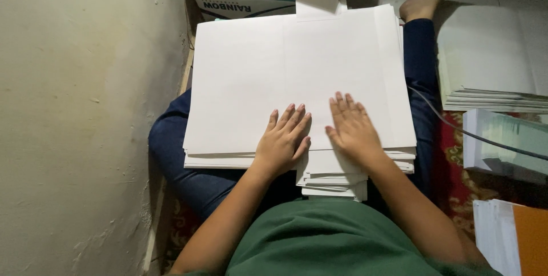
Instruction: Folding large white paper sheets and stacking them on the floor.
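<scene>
**Both palms flat on the paper stack**

My left hand (282, 142) lies palm down on the top sheet of the stack of white paper (274, 76), fingers (294, 117) stretched out and close together, gripping nothing. My right hand (353, 129) lies just beside it, also flat, fingers spread slightly and pointing away from me, holding nothing either. The two hands are near each other but not touching.

The stack rests across my lap, on my legs in blue jeans (188, 167), and its near edge shows many layered sheets, some narrower ones sticking out below toward my green shirt (331, 242). A small folded white tab (317, 6) shows at the far edge.

To my left is a pale wall (80, 116). Beyond the stack sits a cardboard box (228, 3) with teal sheets in it. To my right lie another pile of white paper (491, 65), a dark cable (456, 130) crossing a red patterned rug (451, 156), and an orange-covered bundle (528, 236).
</scene>
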